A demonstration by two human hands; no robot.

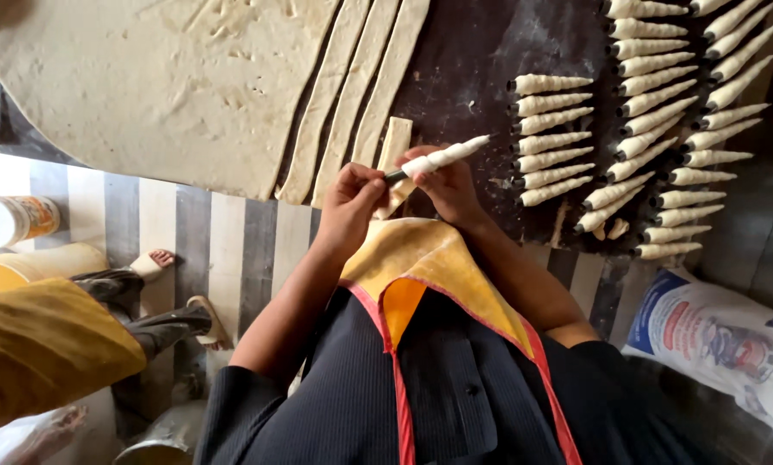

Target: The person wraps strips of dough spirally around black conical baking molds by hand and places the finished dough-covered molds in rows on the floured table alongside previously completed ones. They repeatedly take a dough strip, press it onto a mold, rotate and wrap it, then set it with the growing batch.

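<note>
Cone mould (pixel 442 158) w/ dough strip (pixel 393 155) lies between hands, tip pointing up-right; left hand (pixel 352 202) pinches its dark end; right hand (pixel 449 191) cups it underneath.

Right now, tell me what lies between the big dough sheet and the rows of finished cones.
In the head view, three long cut dough strips lie beside the dough sheet; then bare dark worktop reaches the wrapped cones.

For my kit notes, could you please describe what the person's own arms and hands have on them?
Both hands, left hand and right hand, are bare, with no gloves. Dark pinstriped sleeves end around the elbows. A yellow apron with red edging covers the front.
</note>
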